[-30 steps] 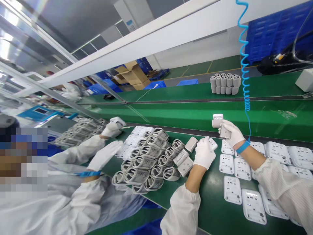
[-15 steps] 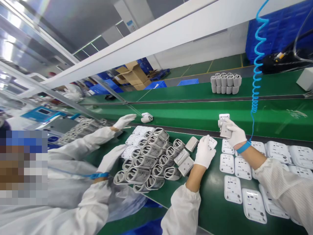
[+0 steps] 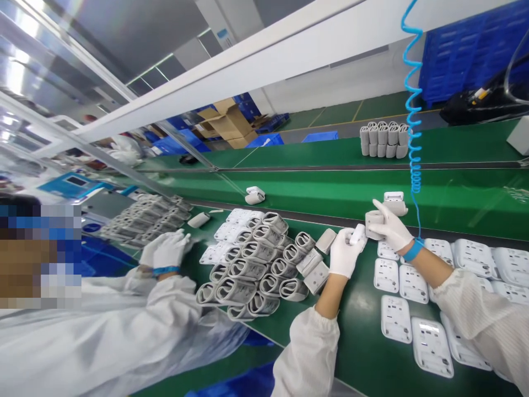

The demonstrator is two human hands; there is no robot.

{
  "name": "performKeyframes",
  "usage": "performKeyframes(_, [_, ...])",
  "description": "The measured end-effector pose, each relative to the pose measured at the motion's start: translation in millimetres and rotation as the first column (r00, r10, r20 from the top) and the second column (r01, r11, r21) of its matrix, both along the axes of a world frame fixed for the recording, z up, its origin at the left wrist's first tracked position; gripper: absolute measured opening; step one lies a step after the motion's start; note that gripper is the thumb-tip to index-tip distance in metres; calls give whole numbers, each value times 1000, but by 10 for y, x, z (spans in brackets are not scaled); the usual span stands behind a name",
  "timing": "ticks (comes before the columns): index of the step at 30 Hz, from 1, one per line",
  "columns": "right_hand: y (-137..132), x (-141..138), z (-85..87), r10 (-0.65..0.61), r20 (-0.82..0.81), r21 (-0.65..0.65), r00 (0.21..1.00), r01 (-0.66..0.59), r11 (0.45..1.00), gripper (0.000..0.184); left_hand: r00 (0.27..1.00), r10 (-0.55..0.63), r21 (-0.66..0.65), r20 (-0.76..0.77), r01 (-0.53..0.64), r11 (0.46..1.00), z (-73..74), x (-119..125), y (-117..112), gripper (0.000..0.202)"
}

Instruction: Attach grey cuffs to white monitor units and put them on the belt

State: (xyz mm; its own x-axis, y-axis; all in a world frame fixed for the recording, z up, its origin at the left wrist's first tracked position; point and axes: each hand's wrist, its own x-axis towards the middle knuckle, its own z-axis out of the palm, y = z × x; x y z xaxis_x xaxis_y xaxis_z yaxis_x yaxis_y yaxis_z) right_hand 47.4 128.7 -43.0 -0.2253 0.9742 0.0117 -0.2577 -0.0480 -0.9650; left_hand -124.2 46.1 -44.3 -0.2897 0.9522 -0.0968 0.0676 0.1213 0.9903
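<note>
Now, right of the cuff pile, my left grip clamps a white module, long axis aimed at the grey cuff clamped in my right grip, nearly touching.

No lettering can be read anywhere; the small blue sign overhead is too blurred

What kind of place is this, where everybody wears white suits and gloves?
Probably a factory assembly line. Long green conveyor belts run across the room, lots of identical grey rolled cuffs lie heaped together, and flat white plastic casings sit in neat rows on the green bench.
</note>
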Motion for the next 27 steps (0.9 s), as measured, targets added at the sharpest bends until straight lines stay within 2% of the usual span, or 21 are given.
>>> performKeyframes(2, [-42,-24,47,9,103,50,995,-15,999,95,998,14,8,55,-15,1000,12,-3,9,37])
performKeyframes(6, [-106,-60,136,41,204,59,978,-54,997,90,983,89,27,163,-95,995,-1,-30,45,40])
performKeyframes(8, [-112,-64,155,33,245,62,969,-49,997,87,950,97,22,296,-109,994,-10,-10,42,42])
performKeyframes(11, [-105,-54,153,12,239,60,971,-28,998,76,818,24,36,575,-54,998,4,69,14,41])
performKeyframes(14, [-119,-40,138,32,139,43,990,-38,998,66,693,20,14,720,-44,999,61,130,-7,26])
performKeyframes(16, [-144,-34,132,55,80,24,995,-57,998,65,661,64,-46,748,-45,998,107,133,-12,18])
performKeyframes(19, [-186,-38,131,76,-1,-44,997,-76,996,71,630,86,-97,772,-17,995,155,101,-25,29])
performKeyframes(23, [-222,-41,148,62,-44,-157,997,-68,985,71,587,53,-80,808,20,997,177,70,-59,38])
performKeyframes(25, [-231,-38,160,54,-50,-167,997,-61,984,64,622,33,-49,782,8,999,187,67,-71,40])
performKeyframes(27, [-233,-40,165,66,-82,-166,994,-79,983,57,687,7,-12,726,4,1000,192,65,-75,47])
